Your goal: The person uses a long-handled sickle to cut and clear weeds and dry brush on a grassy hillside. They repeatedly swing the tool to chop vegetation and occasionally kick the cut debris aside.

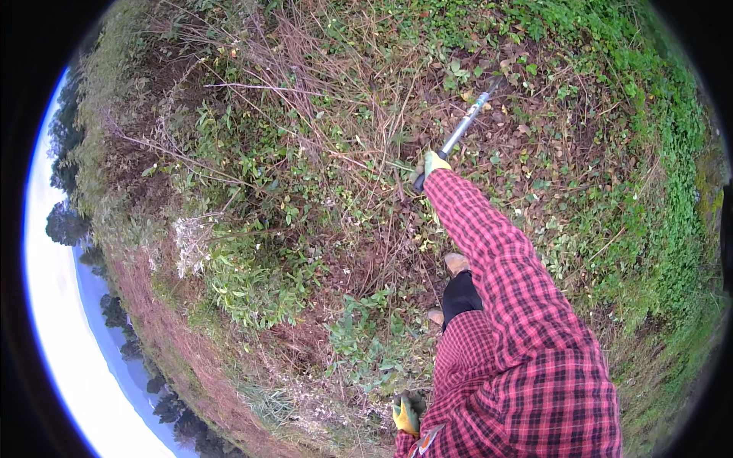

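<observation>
My right hand (434, 162), in a yellow-green work glove with a dark palm, grips the dark handle end of a long hand tool (465, 127). Its silver tubular shaft bears a label and leads to a dark metal head (496, 83), seen edge-on low among leaf litter; its exact shape is unclear. At the lower middle, close to my body, is my left hand (406, 417) in a matching glove. Its fingers look curled, but whether they hold anything is hidden. A small grey and orange item (426, 439) shows beside the left sleeve.
Dry stalks (320, 74) tangle at the upper middle. Leafy shrubs (257, 292) and a pale seed-head clump (192, 243) stand ahead. Dense green ground cover (658, 229) lies behind me. My boots (456, 263) rest among brush and cut-looking stems. Trees (67, 223) line the horizon.
</observation>
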